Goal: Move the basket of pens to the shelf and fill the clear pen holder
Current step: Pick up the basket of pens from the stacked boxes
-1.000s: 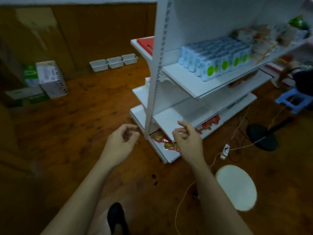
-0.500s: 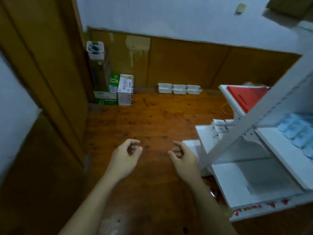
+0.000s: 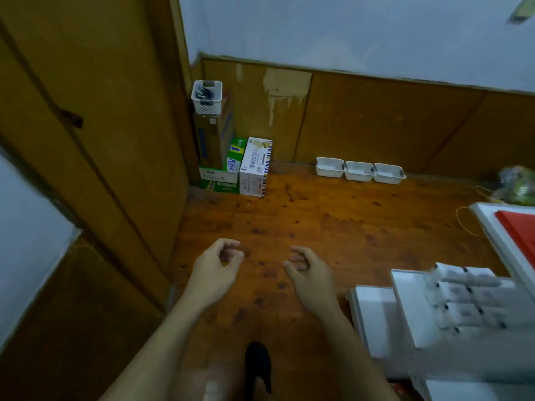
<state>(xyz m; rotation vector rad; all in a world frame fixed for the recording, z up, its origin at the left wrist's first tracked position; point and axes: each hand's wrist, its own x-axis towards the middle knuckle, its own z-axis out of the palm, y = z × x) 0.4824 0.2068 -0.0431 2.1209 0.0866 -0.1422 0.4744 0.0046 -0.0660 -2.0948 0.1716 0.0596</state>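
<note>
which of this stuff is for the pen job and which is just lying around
For the job: basket of pens, on top of the tall cardboard box; white shelf; left hand and right hand, both empty. No clear pen holder in view.
Just lying about: three white bins; green carton; white carton; white packs on the shelf.

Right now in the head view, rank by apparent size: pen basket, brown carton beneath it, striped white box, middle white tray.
1. The brown carton and the striped white box: too alike to separate.
2. The pen basket.
3. The middle white tray, smallest.
</note>
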